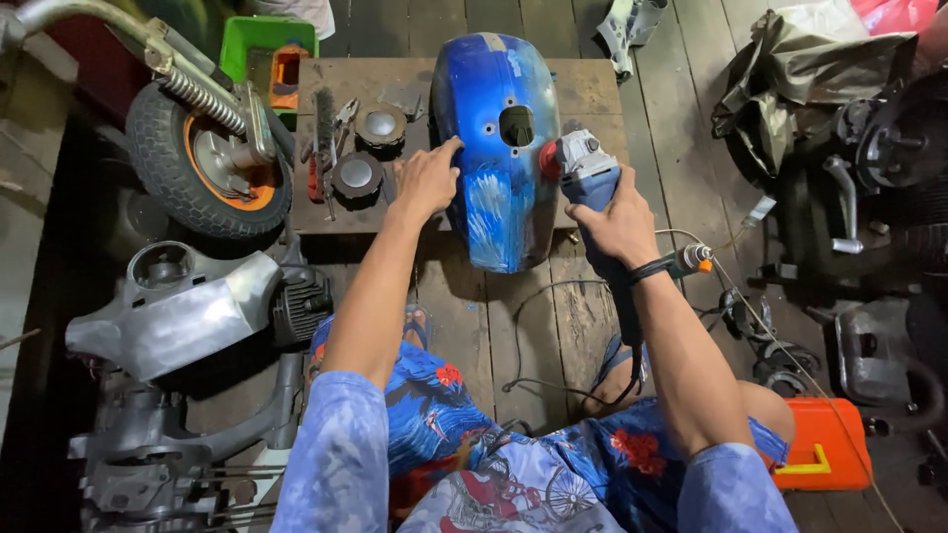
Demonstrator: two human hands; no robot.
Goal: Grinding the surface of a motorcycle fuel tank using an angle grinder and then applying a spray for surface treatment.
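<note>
Hands first, two of them, both belonging to the person wearing the head camera. Left hand (427,181) is lying on the left flank of one blue fender (497,148), fingers spread and pressing against the painted metal, steadying it rather than closing around it. Right hand (620,225) is clenching the body of one blue angle grinder (585,178), whose red head is sitting against the fender's right edge, just beside a dark hole in the panel. One black power cord (553,336) is trailing from the grinder across the floorboards toward the person's knees.

Fender is resting, curved side up, on one low wooden board (592,89), overhanging its near edge. On that same board, left of the fender, two round discs (367,148) are lying one above the other, and one wire brush (324,128) with a red handle is lying alongside them next to a pair of pliers.

Farther left, one small wheel (202,163) with an orange rim and a coil spring is standing tilted against the board's left end, crowding that side. One green crate (267,44) is sitting behind it. One bare metal scooter body (173,306) is lying at the lower left, close to the person's left arm.

On the right, one orange case (825,444) is sitting by the right knee, and dark engine parts (889,168) under a crumpled tarp are filling the right edge.
</note>
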